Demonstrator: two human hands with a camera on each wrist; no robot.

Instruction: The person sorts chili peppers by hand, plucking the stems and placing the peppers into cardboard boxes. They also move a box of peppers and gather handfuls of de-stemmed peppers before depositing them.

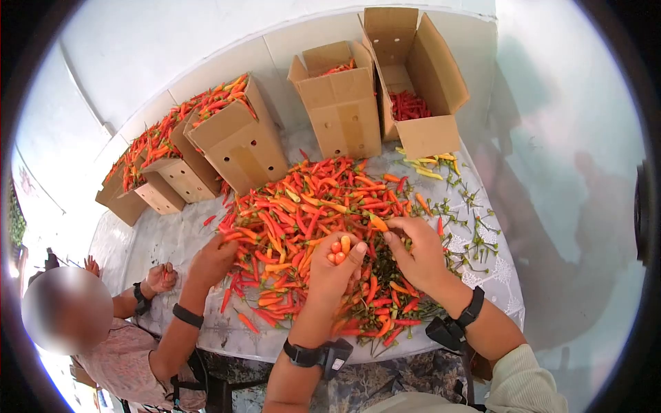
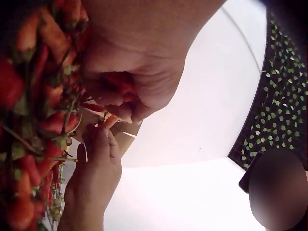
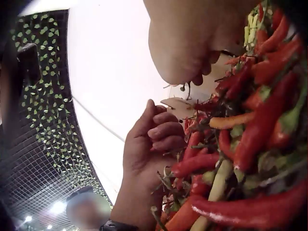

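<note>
Above a big heap of red and orange chili peppers [image 1: 303, 199], my left hand [image 1: 334, 268] curls round several peppers [image 1: 340, 249], their rounded ends showing. Just to its right, my right hand [image 1: 416, 255] pinches an orange pepper [image 1: 377, 222] between thumb and fingers. In the left wrist view, red peppers show inside the curled left hand [image 2: 139, 62], and an orange piece [image 2: 110, 120] lies at the fingertips of the right hand [image 2: 94, 173]. Thin green stems hang below the right hand [image 3: 192, 43] in the right wrist view, above the left hand [image 3: 154, 139].
Cardboard boxes [image 1: 344, 124] with peppers stand along the table's back and left. Plucked green stems [image 1: 478, 237] and yellow peppers [image 1: 430, 165] lie at the right. At the left, another person [image 1: 124, 358] has one hand [image 1: 213, 261] at the heap's edge.
</note>
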